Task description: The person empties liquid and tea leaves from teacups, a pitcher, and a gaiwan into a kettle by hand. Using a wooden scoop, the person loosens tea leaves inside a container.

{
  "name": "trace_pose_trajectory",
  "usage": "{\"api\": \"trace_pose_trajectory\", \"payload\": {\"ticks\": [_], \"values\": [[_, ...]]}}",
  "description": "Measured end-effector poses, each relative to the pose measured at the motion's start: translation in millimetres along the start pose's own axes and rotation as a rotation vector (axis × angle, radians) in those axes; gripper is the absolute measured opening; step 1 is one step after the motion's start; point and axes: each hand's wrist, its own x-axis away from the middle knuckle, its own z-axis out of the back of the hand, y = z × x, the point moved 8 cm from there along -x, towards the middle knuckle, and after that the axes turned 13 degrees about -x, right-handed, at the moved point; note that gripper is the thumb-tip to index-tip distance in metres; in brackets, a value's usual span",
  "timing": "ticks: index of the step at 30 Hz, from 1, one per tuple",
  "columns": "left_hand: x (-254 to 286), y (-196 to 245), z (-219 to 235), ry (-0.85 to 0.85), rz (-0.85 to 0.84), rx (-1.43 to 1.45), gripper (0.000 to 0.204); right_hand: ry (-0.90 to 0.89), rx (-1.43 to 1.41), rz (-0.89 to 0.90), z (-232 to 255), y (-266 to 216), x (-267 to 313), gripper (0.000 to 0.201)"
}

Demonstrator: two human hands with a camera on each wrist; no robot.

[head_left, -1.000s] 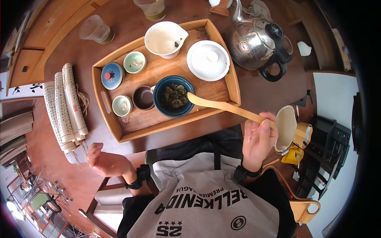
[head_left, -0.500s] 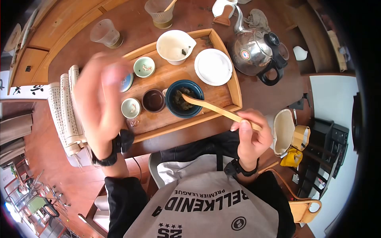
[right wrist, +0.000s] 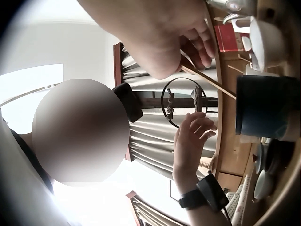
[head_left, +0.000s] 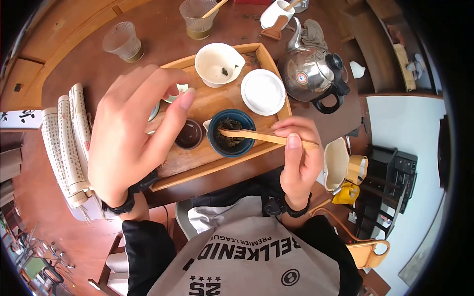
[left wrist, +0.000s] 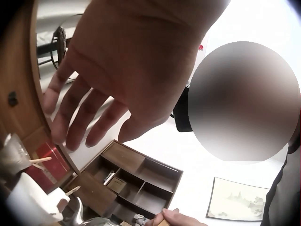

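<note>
My right hand [head_left: 303, 158] pinches the handle of a bamboo tea scoop [head_left: 259, 135] between thumb and fingers. The scoop's tip dips into a dark blue bowl [head_left: 232, 153], onto the dark tea leaves [head_left: 233, 142] inside. Raised over the left side of the wooden tray [head_left: 200, 106] is my left hand [head_left: 136, 130], fingers loosely bent and holding nothing. It covers part of the small cups behind it. A brown cup [head_left: 189, 134] stands just left of the bowl. In the right wrist view, the scoop slants down to the bowl [right wrist: 268, 106].
On the tray are a white pitcher [head_left: 211, 58] with leaf bits and a white lid [head_left: 264, 92]. A steel kettle [head_left: 306, 69] stands to the right, bamboo scrolls [head_left: 74, 148] lie left. Ribbed glasses [head_left: 121, 42] and a white holder [head_left: 276, 17] stand behind the tray.
My left hand has risen from the table's front edge to above the tray's left side. My right hand has moved left, taking the scoop's tip from the bowl's rim into the leaves.
</note>
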Motion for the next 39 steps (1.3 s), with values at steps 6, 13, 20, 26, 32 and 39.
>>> {"api": "trace_pose_trajectory", "payload": {"ticks": [6, 13, 20, 26, 32, 39], "values": [[9, -5, -6, -0.006, -0.035, -0.119, 0.016, 0.027, -0.019, -0.177, -3, 5, 8, 0.013], [11, -1, -8, -0.01, -0.084, -0.123, 0.018, 0.167, -0.13, -0.252, 8, 4, 14, 0.017], [11, 2, -9, -0.014, -0.094, -0.12, 0.017, 0.204, -0.085, -0.151, 14, -6, 16, 0.022], [12, 2, -6, -0.012, -0.096, -0.11, 0.017, 0.464, -0.034, 0.078, 81, -18, 23, 0.028], [12, 5, -11, -0.034, -0.098, -0.141, 0.018, 0.442, 0.167, -0.249, 77, 16, 50, 0.028], [14, 10, -12, -0.045, -0.116, -0.128, 0.019, 0.17, 0.132, -0.408, 38, 48, 53, 0.021]]}}
